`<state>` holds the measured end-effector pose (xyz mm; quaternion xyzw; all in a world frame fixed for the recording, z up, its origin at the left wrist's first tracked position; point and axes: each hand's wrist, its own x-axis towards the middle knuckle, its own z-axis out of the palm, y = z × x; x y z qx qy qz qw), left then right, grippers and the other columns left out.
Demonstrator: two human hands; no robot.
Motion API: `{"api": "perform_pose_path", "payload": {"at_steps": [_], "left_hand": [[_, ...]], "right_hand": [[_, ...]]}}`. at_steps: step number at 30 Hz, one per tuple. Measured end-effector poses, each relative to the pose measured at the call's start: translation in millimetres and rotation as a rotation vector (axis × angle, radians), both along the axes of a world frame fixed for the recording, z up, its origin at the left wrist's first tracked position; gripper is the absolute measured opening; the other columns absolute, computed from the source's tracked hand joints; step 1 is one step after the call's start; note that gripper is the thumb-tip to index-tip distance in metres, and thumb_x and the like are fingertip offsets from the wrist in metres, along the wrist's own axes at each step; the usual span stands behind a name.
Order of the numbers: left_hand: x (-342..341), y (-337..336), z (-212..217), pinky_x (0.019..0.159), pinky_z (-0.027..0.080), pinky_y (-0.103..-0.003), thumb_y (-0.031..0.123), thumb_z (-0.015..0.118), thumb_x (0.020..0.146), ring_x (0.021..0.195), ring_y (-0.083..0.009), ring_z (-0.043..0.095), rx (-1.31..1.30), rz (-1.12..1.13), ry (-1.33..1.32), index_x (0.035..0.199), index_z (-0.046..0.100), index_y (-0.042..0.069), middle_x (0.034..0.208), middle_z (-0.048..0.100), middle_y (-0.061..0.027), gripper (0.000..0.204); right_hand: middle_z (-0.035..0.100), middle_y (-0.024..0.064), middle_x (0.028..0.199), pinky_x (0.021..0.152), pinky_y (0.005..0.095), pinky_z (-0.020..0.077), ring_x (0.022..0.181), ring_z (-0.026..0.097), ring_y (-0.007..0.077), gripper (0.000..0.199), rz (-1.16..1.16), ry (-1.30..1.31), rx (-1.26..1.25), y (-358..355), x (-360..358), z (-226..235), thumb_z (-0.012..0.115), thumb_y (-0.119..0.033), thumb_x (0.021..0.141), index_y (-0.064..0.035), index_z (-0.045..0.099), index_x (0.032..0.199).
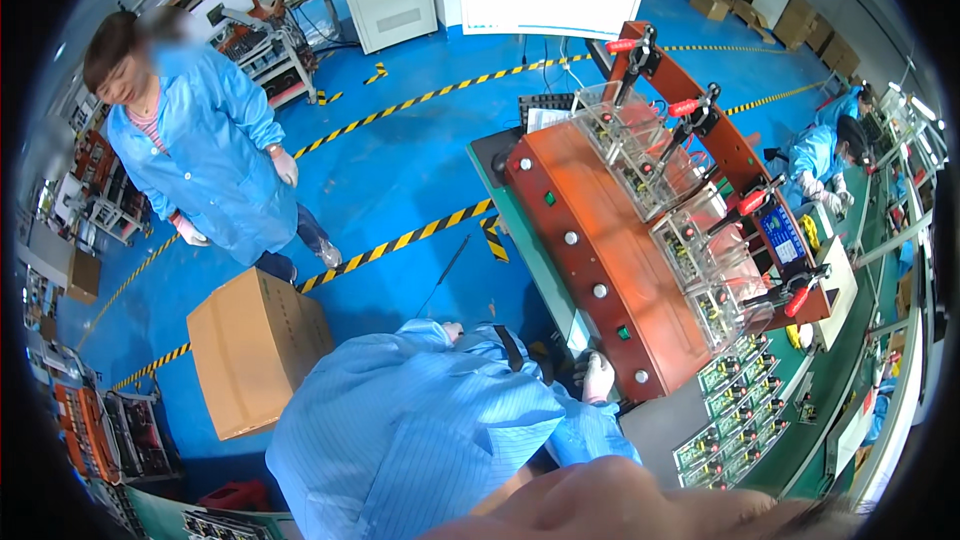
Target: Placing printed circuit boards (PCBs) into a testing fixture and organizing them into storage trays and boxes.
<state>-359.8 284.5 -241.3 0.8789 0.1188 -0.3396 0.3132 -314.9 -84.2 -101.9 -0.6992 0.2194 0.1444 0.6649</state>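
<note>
My right hand (pixel 597 377), in a white glove, rests at the lower front corner of an orange test console (pixel 585 210), by the green bench edge (pixel 530 250); its fingers are curled and I cannot tell whether it grips anything. Only the fingertips of my left hand (pixel 452 330) show above my blue striped sleeve (pixel 420 420), apart from the console. On the console stand clear plastic fixtures (pixel 640 155) with red-handled toggle clamps (pixel 690 105). A row of green circuit boards (pixel 735 405) lies to the right of my right hand.
A closed cardboard box (pixel 255 345) sits on the blue floor at my left. A person in a blue coat (pixel 205 155) stands beyond it near yellow-black floor tape (pixel 400 240). Another person in blue (pixel 825 155) works at the far right bench. A white cabinet (pixel 390 0) stands behind.
</note>
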Motion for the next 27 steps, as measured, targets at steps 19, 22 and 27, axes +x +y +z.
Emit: {"api": "perform_pose_path", "payload": {"at_steps": [19,22,27], "left_hand": [[-4.1,5.5,-14.6,0.085,0.045,-0.044,0.032,0.055,0.088,0.097,-0.0373,0.06,-0.07,-0.065,-0.134,0.105,0.061,0.012,0.101,0.064,-0.0185,0.028],[-4.0,4.2,-10.7,0.085,0.045,-0.042,0.033,0.055,0.088,0.098,-0.036,0.059,-0.08,-0.061,-0.13,0.106,0.06,0.011,0.101,0.064,-0.0183,0.029],[-4.7,13.4,-24.9,0.087,0.044,-0.041,0.038,0.056,0.086,0.103,-0.0361,0.058,-0.11,-0.052,-0.098,0.109,0.059,0.011,0.105,0.063,-0.0186,0.035]], "right_hand": [[0.061,0.0074,0.068,0.04,0.0247,0.0419,0.045,0.052,0.0135,0.025,-0.007,0.022,0.0,-1.5,0.9,-5.9,0.043,-0.017,0.094,-0.0024,0.062,0.1],[0.061,0.0076,0.069,0.04,0.0246,0.042,0.045,0.053,0.0135,0.025,-0.011,0.027,-0.001,-2.1,1.9,-6.7,0.043,-0.017,0.095,-0.0025,0.062,0.1],[0.061,0.0076,0.069,0.04,0.0245,0.042,0.046,0.053,0.0136,0.025,-0.005,0.026,0.005,0.0,2.1,-3.7,0.043,-0.017,0.095,-0.0024,0.062,0.101]]}}
